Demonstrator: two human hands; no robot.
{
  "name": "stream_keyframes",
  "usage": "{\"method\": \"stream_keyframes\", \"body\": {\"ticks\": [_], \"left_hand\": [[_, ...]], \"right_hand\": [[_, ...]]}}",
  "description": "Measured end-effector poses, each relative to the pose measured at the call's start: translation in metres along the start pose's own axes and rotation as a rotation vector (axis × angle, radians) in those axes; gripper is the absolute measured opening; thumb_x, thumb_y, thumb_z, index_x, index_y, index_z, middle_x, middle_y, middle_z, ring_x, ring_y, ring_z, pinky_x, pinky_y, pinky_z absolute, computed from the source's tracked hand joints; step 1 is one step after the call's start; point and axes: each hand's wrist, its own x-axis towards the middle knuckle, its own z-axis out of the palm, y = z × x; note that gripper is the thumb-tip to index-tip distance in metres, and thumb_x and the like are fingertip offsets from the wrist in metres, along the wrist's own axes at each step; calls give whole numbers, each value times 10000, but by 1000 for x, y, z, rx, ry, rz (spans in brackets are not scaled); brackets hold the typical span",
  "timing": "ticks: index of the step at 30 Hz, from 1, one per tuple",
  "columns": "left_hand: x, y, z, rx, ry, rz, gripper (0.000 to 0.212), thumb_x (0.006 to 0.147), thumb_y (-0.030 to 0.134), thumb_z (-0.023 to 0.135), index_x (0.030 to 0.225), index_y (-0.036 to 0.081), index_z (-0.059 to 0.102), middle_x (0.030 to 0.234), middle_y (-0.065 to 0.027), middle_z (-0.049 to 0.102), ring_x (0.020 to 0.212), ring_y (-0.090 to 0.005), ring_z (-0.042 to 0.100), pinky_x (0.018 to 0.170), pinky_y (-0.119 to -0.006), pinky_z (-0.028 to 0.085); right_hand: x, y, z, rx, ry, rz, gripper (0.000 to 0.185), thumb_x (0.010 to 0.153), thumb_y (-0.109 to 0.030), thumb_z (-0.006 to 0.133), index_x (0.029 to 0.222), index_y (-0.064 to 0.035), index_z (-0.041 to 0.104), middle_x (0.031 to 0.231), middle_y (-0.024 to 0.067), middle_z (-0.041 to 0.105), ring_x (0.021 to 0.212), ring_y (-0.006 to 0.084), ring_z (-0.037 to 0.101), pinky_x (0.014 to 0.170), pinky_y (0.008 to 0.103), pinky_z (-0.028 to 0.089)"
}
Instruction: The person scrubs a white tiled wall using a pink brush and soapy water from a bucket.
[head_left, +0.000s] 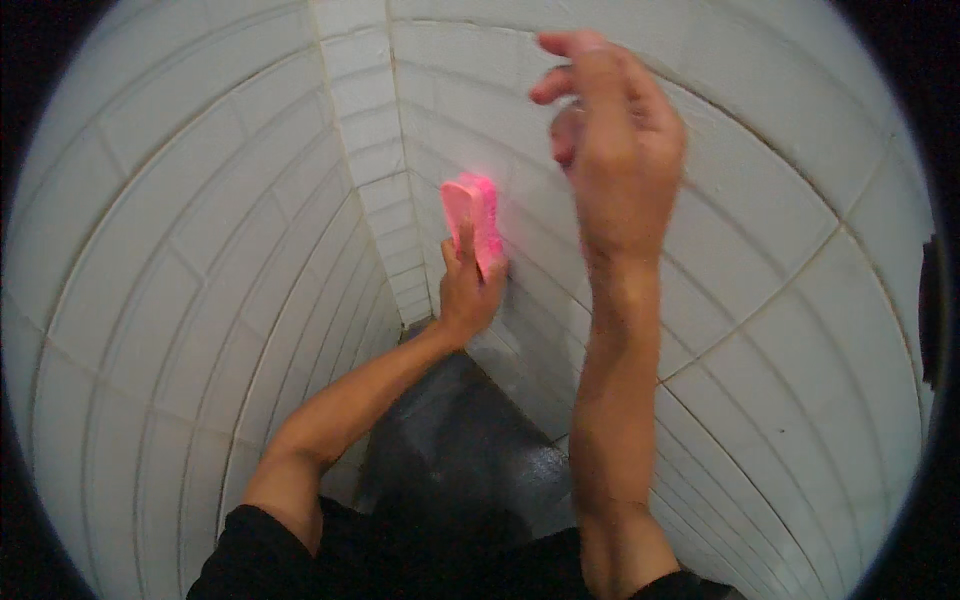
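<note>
My left hand (471, 289) grips a pink scrubbing brush (469, 206), with fingers along its smooth back. The bristles face right, towards the white tiled wall (540, 217); whether they touch it cannot be told. Higher and to the right, my right hand (619, 112) is raised in front of the same wall, fingers loosely bent and apart, holding nothing that shows.
Another white tiled wall (187, 262) rises on the left, joined to the right one by a narrow tiled strip (379, 150) at the corner. Below lies a dark, wet-looking floor (450, 420). A dark object (930, 311) shows at the far right rim.
</note>
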Motion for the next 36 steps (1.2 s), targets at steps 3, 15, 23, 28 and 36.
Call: {"method": "stream_keyframes", "body": {"ticks": [3,15,23,28,36], "left_hand": [[-33,4,8,54,-157,88,841,899,233,607,1547,235,71,1140,-298,400,730,-505,558,615,-555,487],[-73,73,11,-517,80,-308,757,1000,329,480,1525,-22,63,1413,-299,283,1305,-429,340,1055,-470,313],[-95,117,-40,-971,190,-361,794,1008,455,416,1526,-10,34,1582,-205,91,1447,-332,171,1168,-442,164],[-85,176,-28,-1226,220,-498,775,1007,469,389,1527,16,34,1558,-178,140,1435,-302,194,1153,-425,201],[-156,281,-29,-1336,0,-341,851,965,552,425,1526,38,44,1550,-157,126,1382,-296,275,1109,-394,288]], "right_hand": [[2,16,14,93,-65,60,337,965,-340,561,1010,-34,697,747,10,625,523,28,420,477,195,308],[-54,43,27,-270,-375,337,387,921,-364,552,1089,-41,682,886,55,686,753,120,578,635,257,446],[-94,-40,16,-625,-779,534,868,943,-698,306,1418,20,414,1397,268,481,1278,421,477,1111,475,330],[-98,-99,16,-564,-672,693,858,991,-635,198,1377,99,418,1309,298,535,1231,380,516,1052,443,391],[-156,-181,-96,-1018,-453,420,673,914,-575,461,1222,17,551,1148,263,597,1065,385,575,951,428,438]]}}
